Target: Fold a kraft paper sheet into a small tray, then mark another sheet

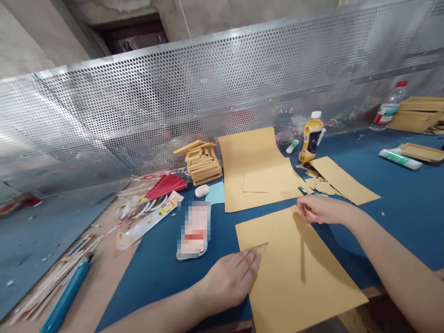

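Observation:
A tan sheet of card (294, 286) lies on the blue mat near the front edge. At its left side rests my left hand (236, 277), fingers together over a small clear ruler (264, 249) whose pointed end shows past the fingertips. Above the sheet's upper right corner, my right hand (317, 209) is closed around a thin pink pen (313, 215). The pen's shadow falls across the sheet. Behind it lies a larger curled tan sheet (256, 162) with a smaller piece on top.
A phone (194, 229), earbud case (202, 190) and stacked card pieces (204, 164) are left of centre. A blue cutter (67, 296) lies farther left. A yellow bottle (311, 137), card scraps (324, 186) and glue tube (400, 158) are on the right. Perforated metal (194, 92) stands behind.

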`<state>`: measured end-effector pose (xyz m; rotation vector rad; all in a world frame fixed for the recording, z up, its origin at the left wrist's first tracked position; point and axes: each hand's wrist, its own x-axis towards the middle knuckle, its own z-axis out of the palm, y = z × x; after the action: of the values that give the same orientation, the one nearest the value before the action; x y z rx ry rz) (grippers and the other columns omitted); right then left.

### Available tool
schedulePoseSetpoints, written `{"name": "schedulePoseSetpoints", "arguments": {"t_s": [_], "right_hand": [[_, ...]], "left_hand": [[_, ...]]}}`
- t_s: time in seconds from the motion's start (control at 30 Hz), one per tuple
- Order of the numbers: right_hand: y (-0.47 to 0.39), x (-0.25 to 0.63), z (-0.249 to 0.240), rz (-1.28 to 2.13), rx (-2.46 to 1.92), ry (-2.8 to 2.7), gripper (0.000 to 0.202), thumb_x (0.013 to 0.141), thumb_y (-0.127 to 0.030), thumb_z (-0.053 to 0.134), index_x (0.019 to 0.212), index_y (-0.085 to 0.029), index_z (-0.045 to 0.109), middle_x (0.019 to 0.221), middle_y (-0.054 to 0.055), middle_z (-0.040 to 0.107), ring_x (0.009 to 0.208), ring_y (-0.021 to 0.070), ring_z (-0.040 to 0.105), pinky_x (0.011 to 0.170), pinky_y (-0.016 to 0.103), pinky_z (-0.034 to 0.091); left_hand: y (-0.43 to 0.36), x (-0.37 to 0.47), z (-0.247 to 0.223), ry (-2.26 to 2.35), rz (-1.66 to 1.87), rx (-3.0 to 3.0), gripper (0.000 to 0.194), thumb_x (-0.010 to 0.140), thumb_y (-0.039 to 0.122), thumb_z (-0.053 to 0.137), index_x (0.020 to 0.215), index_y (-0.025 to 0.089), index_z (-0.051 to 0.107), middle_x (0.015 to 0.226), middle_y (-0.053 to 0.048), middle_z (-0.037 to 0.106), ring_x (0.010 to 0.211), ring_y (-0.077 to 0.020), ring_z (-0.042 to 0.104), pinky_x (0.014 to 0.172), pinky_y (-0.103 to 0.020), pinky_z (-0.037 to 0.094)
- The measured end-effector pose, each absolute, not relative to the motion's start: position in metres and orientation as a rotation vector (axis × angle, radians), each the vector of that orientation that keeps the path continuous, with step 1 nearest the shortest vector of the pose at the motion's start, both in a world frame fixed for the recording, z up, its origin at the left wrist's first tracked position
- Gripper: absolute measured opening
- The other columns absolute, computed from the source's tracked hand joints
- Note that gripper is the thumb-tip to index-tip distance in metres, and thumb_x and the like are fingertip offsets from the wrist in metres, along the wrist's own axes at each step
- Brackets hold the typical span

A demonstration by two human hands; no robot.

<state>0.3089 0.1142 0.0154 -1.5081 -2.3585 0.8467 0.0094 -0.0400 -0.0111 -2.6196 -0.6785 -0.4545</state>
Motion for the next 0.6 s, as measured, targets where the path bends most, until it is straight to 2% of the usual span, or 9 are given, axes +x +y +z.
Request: {"name": "schedulePoseSetpoints", "arguments": {"t_s": [0.17, 0.33, 0.47, 0.6], "right_hand": [[0.116, 0.313, 0.021, 0.966, -1.478, -2.484, 0.01, 0.065, -0.013, 0.055, 0.068, -0.023, 0.051, 0.053, -0.004, 0.055, 0.049, 0.0124, 0.046, 0.047, 0.024, 0.029], [0.116, 0.311, 0.027, 0.896, -1.46, -2.469, 0.013, 0.068, -0.026, 0.064, 0.067, -0.022, 0.051, 0.052, -0.003, 0.053, 0.052, 0.014, 0.049, 0.051, 0.024, 0.032], [0.115, 0.307, 0.027, 0.873, -1.479, -2.497, 0.014, 0.074, -0.031, 0.059, 0.068, -0.022, 0.051, 0.052, -0.001, 0.054, 0.057, 0.0159, 0.053, 0.052, 0.024, 0.034], [0.112, 0.301, 0.026, 0.792, -1.497, -2.497, 0.015, 0.077, -0.031, 0.056, 0.067, -0.022, 0.049, 0.054, -0.001, 0.056, 0.058, 0.0156, 0.053, 0.052, 0.024, 0.034]], "left_hand": [[-0.032, 0.018, -0.014, -0.831, -0.394, -2.329, 0.037, 0.087, 0.002, 0.035, 0.117, -0.003, 0.056, 0.109, -0.022, 0.066, 0.098, -0.0278, 0.066, 0.073, -0.033, 0.057], [-0.013, 0.03, -0.028, -0.947, -0.314, -2.218, 0.037, 0.085, 0.002, 0.038, 0.116, -0.005, 0.056, 0.112, -0.025, 0.063, 0.101, -0.0293, 0.065, 0.074, -0.032, 0.055], [-0.007, 0.036, -0.036, -1.032, -0.222, -2.212, 0.037, 0.083, 0.004, 0.043, 0.117, -0.001, 0.059, 0.116, -0.023, 0.062, 0.106, -0.0275, 0.063, 0.08, -0.032, 0.054], [-0.007, 0.036, -0.039, -1.085, -0.238, -2.228, 0.039, 0.081, 0.003, 0.043, 0.116, 0.001, 0.061, 0.112, -0.02, 0.065, 0.104, -0.0262, 0.065, 0.078, -0.03, 0.055]]}}
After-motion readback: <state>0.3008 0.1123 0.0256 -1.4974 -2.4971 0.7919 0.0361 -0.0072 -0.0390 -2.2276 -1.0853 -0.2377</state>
